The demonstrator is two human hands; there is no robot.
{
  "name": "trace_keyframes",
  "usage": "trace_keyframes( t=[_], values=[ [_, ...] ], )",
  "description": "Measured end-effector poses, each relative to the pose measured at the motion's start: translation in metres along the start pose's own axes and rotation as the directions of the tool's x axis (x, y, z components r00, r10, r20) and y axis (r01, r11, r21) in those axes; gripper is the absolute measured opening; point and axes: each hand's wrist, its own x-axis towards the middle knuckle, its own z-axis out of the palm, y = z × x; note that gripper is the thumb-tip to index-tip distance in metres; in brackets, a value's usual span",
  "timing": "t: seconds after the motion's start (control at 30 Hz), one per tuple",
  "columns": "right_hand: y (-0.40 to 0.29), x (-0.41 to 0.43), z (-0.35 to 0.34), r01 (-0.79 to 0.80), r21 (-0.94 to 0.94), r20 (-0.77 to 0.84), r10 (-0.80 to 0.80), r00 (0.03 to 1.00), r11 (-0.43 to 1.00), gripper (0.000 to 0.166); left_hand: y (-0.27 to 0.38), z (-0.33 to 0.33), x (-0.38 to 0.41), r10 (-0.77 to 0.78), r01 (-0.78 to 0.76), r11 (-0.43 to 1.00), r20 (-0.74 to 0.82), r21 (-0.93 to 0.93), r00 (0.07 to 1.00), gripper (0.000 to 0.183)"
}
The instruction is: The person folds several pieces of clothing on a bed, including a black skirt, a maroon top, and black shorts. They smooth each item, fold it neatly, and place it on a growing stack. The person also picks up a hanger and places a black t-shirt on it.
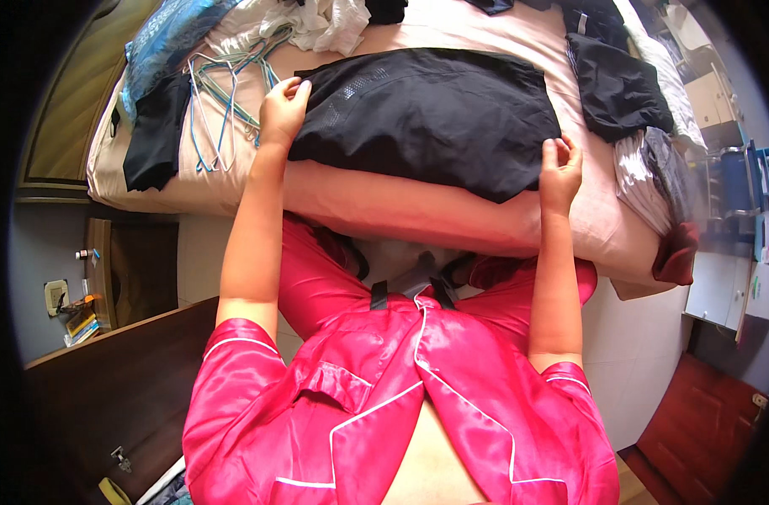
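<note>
A black garment (422,120) with a dotted, shiny print near its left side lies spread across the pink bed sheet (359,192) in front of me. My left hand (283,113) pinches its far left corner between thumb and fingers. At the garment's right edge, my right hand (560,173) grips the fabric with the fingertips. The cloth is mostly flat, with soft wrinkles, and its near edge hangs slightly over the side of the bed.
Several wire hangers (223,110) lie left of the garment, beside a black cloth piece (157,136). White cloth (328,25) is heaped behind. To the right are a folded black garment (624,88), a striped grey-white garment (649,170) and a maroon cloth (676,254) at the bed's corner.
</note>
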Motion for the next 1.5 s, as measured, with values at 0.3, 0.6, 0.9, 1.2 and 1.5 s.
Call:
trace_keyframes(
  t=[0.3,0.6,0.9,1.2,1.5],
  values=[
    [-0.004,0.024,-0.020,-0.171,-0.694,0.098,0.328,0.940,0.699,0.069,-0.029,-0.009,-0.012,-0.004,0.038,0.856,-0.067,0.516,0.998,0.072],
    [0.000,0.000,-0.038,0.150,-0.750,0.095,-0.120,0.988,0.645,0.030,-0.008,-0.004,-0.009,-0.014,0.072,0.730,-0.090,0.679,0.996,0.060],
    [0.004,0.005,-0.061,0.075,-0.529,0.165,0.015,0.986,0.845,0.020,-0.042,0.003,0.054,0.193,-0.142,0.839,-0.042,0.526,0.980,0.032],
    [0.015,-0.001,-0.066,0.137,-0.633,0.187,-0.020,0.982,0.762,0.025,-0.070,0.021,0.087,0.168,-0.077,0.848,-0.128,0.524,0.978,0.032],
    [-0.077,-0.005,0.079,0.722,-0.357,0.513,-0.521,0.682,0.593,0.041,0.065,0.101,-0.060,0.628,-0.683,0.609,0.279,0.403,0.726,0.045]
  ],
)
